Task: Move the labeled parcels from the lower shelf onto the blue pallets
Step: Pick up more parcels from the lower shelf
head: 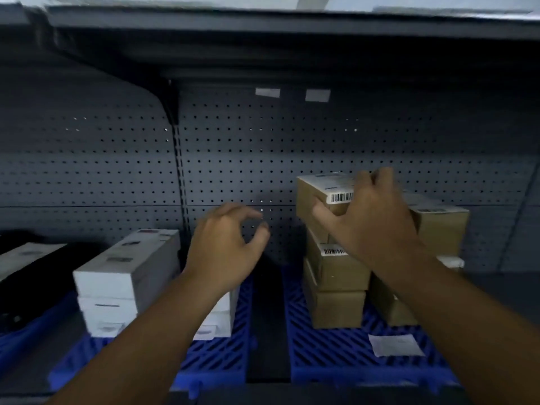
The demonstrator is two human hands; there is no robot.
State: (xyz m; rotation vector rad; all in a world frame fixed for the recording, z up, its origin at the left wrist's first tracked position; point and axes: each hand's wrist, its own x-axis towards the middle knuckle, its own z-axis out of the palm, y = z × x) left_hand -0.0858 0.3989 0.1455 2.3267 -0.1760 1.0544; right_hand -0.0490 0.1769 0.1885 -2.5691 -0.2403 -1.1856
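Note:
My right hand [371, 211] grips a brown labeled parcel [314, 191] with a barcode sticker, held at the top of a stack of brown parcels [336, 287] on the right blue pallet [336, 355]. More brown parcels [438, 226] stand behind my right arm. My left hand [225, 247] hovers open, fingers curled, holding nothing, between the two stacks. White labeled parcels [122, 270] are stacked on the left blue pallet [216, 361].
A grey pegboard back wall [263, 159] rises behind the pallets, under a dark upper shelf [263, 27]. A loose white paper label [394, 344] lies on the right pallet. Dark items [26, 276] sit at far left. A dark gap separates the pallets.

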